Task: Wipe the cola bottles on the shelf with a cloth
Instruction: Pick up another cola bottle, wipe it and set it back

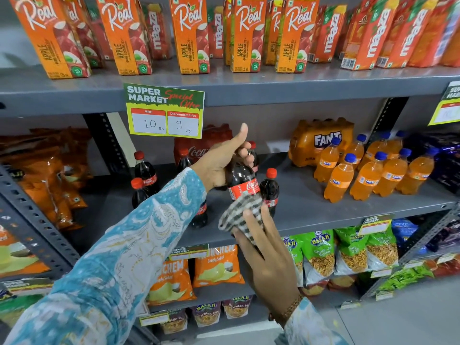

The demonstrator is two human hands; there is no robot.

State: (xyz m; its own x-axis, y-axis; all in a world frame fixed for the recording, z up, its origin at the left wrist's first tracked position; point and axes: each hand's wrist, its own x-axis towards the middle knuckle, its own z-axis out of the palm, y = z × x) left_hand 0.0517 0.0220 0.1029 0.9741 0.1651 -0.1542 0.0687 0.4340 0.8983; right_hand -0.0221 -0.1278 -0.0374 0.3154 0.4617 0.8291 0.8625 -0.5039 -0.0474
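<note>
Left hand (224,160) grips a cola bottle (241,181) by the neck, thumb raised, while the right hand (267,255) presses a checked cloth (241,215) around its base.

Going left to right on the grey middle shelf (311,207): three more cola bottles (145,174) stand behind the patterned sleeve (119,247), the held bottle hangs tilted in front of the shelf, another cola bottle (270,189) stands just beside it, and orange Fanta bottles (366,175) cluster well apart at the right.
</note>
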